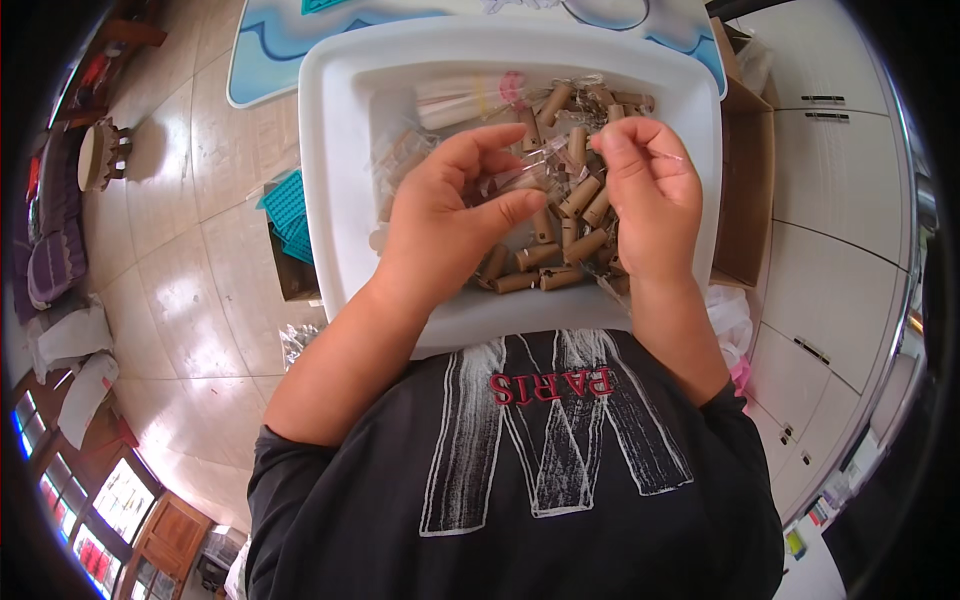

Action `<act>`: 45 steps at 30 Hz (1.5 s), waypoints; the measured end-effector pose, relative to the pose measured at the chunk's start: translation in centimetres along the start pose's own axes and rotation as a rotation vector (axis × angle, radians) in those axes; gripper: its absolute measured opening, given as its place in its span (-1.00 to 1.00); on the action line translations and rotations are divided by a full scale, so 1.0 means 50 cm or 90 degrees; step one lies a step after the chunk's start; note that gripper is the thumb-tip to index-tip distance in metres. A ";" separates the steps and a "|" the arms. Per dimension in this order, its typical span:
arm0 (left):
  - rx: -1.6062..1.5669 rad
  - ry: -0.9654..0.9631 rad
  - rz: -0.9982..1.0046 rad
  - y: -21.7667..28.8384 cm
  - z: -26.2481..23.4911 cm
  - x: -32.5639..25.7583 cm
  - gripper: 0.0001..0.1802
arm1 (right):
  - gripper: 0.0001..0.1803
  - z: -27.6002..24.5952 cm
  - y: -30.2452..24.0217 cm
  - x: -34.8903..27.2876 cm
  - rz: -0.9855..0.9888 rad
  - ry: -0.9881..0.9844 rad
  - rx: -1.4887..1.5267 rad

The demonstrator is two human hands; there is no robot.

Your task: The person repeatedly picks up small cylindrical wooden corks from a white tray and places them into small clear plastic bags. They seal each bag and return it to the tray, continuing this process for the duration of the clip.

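A wide white plastic tub (pixel 340 200) rests against the person's lap, close to the body, so both hands can work over it without reaching. It holds a loose heap of short tan cardboard-coloured cylinders (pixel 560 240), many lying crosswise on one another, and a few clear plastic sleeves (pixel 460 100) pushed toward the far wall, out of the way of the pile.

The left hand (pixel 445 215) hovers over the middle of the tub with fingers curled and thumb brought toward the forefinger, pinching the edge of a small clear plastic wrapper (pixel 535 155). The right hand (pixel 650 200) is raised just beside it, fingers bent inward and closed on the other end of the same film, so the wrapper is held taut between them above the heap. What sits inside the wrapper cannot be told.

To the right stands an open brown cardboard box (pixel 745 200), within easy reach. A teal perforated tray (pixel 290 205) lies on the tiled floor (pixel 170 260) to the left.
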State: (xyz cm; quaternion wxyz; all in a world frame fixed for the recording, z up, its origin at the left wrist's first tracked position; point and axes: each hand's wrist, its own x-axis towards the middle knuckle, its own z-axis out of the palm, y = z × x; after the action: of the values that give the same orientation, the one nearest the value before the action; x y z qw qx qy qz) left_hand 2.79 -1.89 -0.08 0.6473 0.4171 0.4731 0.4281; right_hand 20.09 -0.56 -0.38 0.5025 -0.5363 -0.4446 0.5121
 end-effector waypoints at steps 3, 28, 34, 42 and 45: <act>-0.035 0.010 0.000 -0.004 -0.002 0.002 -0.46 | -0.81 0.013 -0.005 0.004 0.028 0.000 0.088; -0.123 0.077 -0.103 -0.029 -0.006 0.008 -0.79 | -0.84 0.008 0.024 0.001 -0.019 -0.146 -0.043; -0.210 0.066 -0.100 -0.007 0.001 0.012 -0.78 | -0.89 0.004 0.016 0.000 0.019 -0.208 -0.085; -0.207 0.011 -0.172 -0.031 -0.027 0.023 -0.80 | -0.87 0.003 0.013 0.000 -0.046 -0.259 -0.142; -0.189 0.052 -0.112 -0.032 -0.014 0.018 -0.83 | -0.85 0.005 0.022 0.002 -0.011 -0.220 -0.131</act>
State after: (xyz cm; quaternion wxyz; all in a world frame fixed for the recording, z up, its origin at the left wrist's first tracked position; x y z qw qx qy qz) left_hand 2.52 -1.40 -1.98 0.7169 0.2563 0.4653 0.4515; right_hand 19.80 -0.53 -1.48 0.3657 -0.4849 -0.5790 0.5439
